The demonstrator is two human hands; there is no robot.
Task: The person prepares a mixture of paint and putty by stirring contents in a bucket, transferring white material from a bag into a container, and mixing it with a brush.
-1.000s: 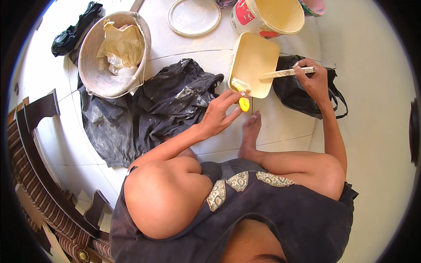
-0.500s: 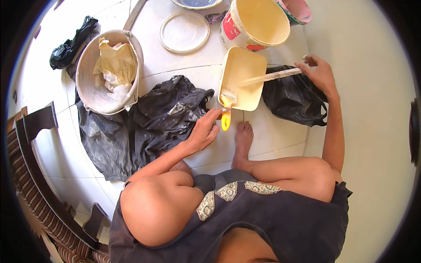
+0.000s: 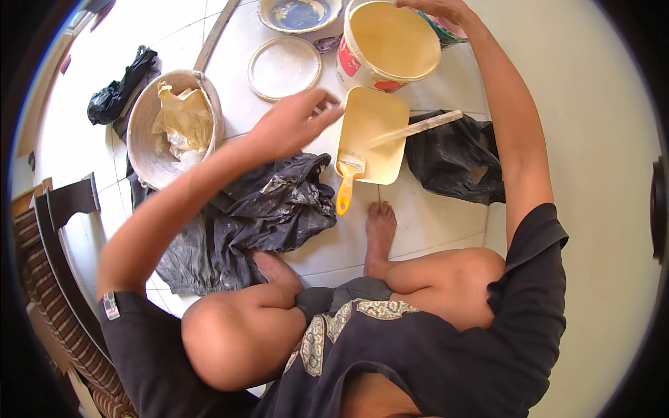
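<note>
Apparently stiff, the bucket (image 3: pixel 366 74) is favouring a rim hold; left grip (image 3: pixel 298 120) is hovering spread, right grip (image 3: pixel 443 8) being unclear.

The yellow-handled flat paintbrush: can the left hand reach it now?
Probably yes: the left hand looks empty and nearby, and the paintbrush lies uncovered, its handle jutting past the cream rectangular tray.

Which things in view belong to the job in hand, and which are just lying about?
Likely in use:
cream tray
yellow-handled brush, resting partly in the tray
stick, across the tray's rim
large white bucket, beside the right hand

Apparently lying about:
black plastic bag
crumpled dark material
grey bucket
blue-centred basin
round lid, though its use is unclear
</note>
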